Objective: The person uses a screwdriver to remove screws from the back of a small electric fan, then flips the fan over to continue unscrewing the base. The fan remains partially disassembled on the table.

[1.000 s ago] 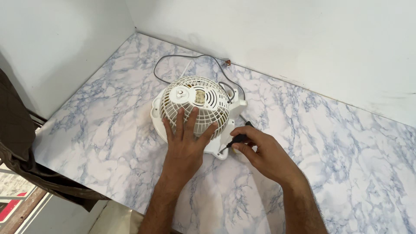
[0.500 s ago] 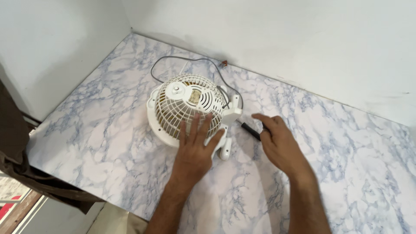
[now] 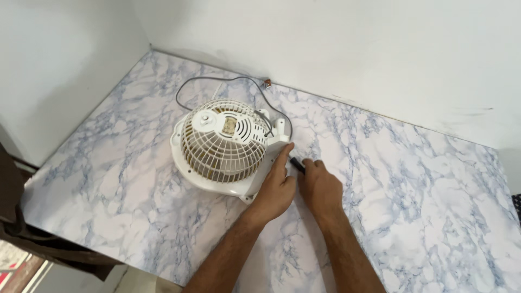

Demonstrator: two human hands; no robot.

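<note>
A small white fan (image 3: 225,144) lies grille-up on the marble-patterned table (image 3: 412,179), its grey cord (image 3: 217,81) looping toward the back wall. My left hand (image 3: 278,187) lies against the fan's right side, fingers stretched along its white stand (image 3: 274,142) and holding it. My right hand (image 3: 321,187) sits right beside it on the table. Its fingers curl over a black-handled screwdriver (image 3: 297,164), of which only the end pokes out between the two hands.
White walls close the table at the back and left, meeting in the far corner. The cord's plug end (image 3: 267,83) lies by the back wall. Dark brown cloth (image 3: 11,195) hangs off the table's left front edge.
My left hand slid off the grille to the fan's right side. My right hand set the screwdriver down on the table, then came back over it. The fan turned slightly.
</note>
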